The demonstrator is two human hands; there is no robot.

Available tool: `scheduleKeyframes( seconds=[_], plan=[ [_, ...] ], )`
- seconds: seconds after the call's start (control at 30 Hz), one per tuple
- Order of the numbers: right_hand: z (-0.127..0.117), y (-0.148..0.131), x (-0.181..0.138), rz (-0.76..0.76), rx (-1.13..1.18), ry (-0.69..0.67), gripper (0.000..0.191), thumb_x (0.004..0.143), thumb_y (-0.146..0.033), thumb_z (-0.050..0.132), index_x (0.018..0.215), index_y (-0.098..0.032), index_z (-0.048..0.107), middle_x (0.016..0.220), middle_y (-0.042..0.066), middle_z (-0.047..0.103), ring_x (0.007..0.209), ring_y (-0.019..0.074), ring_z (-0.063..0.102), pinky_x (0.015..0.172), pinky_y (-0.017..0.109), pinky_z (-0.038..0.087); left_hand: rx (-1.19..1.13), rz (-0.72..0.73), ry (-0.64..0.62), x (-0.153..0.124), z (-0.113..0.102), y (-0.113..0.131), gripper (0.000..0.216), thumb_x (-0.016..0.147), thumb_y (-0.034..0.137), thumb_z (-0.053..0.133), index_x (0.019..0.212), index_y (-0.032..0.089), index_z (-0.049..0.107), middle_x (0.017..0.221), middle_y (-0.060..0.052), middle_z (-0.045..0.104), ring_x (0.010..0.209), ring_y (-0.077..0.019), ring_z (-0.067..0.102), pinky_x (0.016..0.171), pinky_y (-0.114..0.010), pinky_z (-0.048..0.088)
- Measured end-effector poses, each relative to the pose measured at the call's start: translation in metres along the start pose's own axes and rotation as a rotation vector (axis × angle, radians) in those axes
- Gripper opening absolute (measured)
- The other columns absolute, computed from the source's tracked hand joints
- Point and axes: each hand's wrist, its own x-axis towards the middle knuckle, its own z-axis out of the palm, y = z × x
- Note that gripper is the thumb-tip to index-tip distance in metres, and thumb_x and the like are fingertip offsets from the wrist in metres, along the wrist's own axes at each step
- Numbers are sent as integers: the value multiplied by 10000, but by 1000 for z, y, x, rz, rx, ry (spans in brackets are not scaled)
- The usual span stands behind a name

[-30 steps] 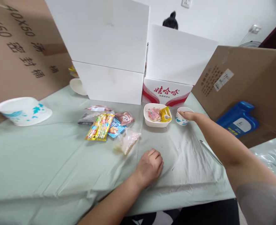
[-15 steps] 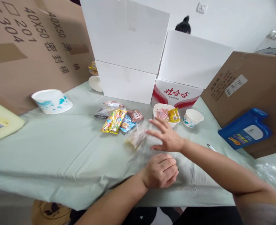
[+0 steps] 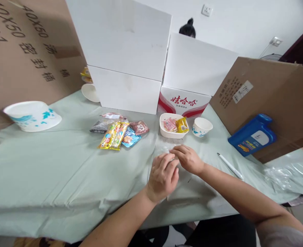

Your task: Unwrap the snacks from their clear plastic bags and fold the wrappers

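Observation:
My left hand [image 3: 163, 175] and my right hand [image 3: 188, 159] are together over the middle of the table, fingers curled and closed. A bit of a clear plastic bag [image 3: 164, 149] shows just beyond the fingers; the rest of it is hidden by my hands. Behind them sits a white bowl [image 3: 173, 134] holding pink packets [image 3: 170, 124] and a yellow packet [image 3: 182, 125]. To the left lies a pile of snack packets: yellow ones [image 3: 114, 136], a blue one [image 3: 130, 138], a brown-red one [image 3: 139, 128] and a grey clear-fronted one [image 3: 100, 126].
A paper cup [image 3: 202, 127] stands right of the bowl, a larger paper bowl [image 3: 34, 118] far left. A blue bottle [image 3: 253, 136] leans by a cardboard box [image 3: 277, 96]; a white pen-like tool [image 3: 230, 166] lies nearer. White boxes [image 3: 125, 91] wall the back, with a person's hair [image 3: 188, 29] behind.
My right hand, open before, has come down and closed beside my left. The clear bag has moved toward me under my hands. The view has turned to the right.

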Motion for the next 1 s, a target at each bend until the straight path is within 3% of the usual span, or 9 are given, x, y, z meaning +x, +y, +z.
scheduleKeyframes(
  seconds=[0.07,0.2,0.33,0.43,0.5,0.63,0.77,0.9,1.0],
  plan=[
    [-10,-4,-29,24,5,-7,379,920,-100,428,1239,-203,605,1118,123,658,994,221,617,865,398,539,53,-15,-131,-3,8,-1,323,845,150,529,1165,170,571,1173,-135,628,1082,-291,578,910,-459,488],
    [-27,-1,-79,143,128,29,307,940,-233,505,1236,-227,584,1203,115,637,1083,209,614,917,384,526,129,111,-330,-10,22,-4,344,857,132,522,1193,179,578,1221,-125,625,1137,-322,552,929,-491,473],
    [-42,32,-129,572,-81,184,252,939,-294,494,1136,-204,623,1107,120,670,1079,256,609,950,452,486,165,126,-361,-10,24,-5,325,873,135,511,1185,170,595,1213,-129,625,1120,-328,550,908,-497,488],
    [-47,61,-165,909,-384,117,339,891,-289,524,1184,-142,612,1137,193,639,1066,335,582,930,531,454,154,113,-367,-8,23,-5,318,877,139,508,1180,172,600,1216,-128,615,1117,-325,544,912,-505,494],
    [-47,70,-178,1012,-475,37,347,894,-247,491,1188,-109,613,1077,215,646,1023,348,587,905,530,453,130,104,-360,-8,23,-4,315,875,128,509,1170,185,605,1227,-122,602,1135,-314,534,941,-509,487],
    [-46,55,-164,919,-330,54,306,908,-200,439,1148,-145,621,1015,161,641,909,285,621,842,442,495,52,106,-308,-6,23,-4,282,870,92,504,1112,173,626,1180,-121,603,1131,-289,528,959,-486,490],
    [-50,5,-105,590,-34,110,289,964,-254,413,1196,-213,581,1045,95,616,925,214,633,840,357,512,-3,111,-216,-4,22,-6,175,893,85,491,927,157,647,1013,-103,618,1023,-242,548,904,-408,522],
    [-54,-37,-54,447,-29,-142,320,962,-207,434,1246,-223,579,1094,90,616,901,193,645,781,310,515,19,108,-187,-5,23,-9,186,931,168,494,800,162,627,866,-82,601,901,-226,554,799,-370,534],
    [-62,-43,-54,482,-124,-344,334,950,-172,446,1241,-222,602,1090,83,628,848,186,658,745,293,498,29,92,-205,-6,25,-11,176,914,178,529,755,169,603,833,-72,594,854,-221,556,754,-353,527]
  ],
)
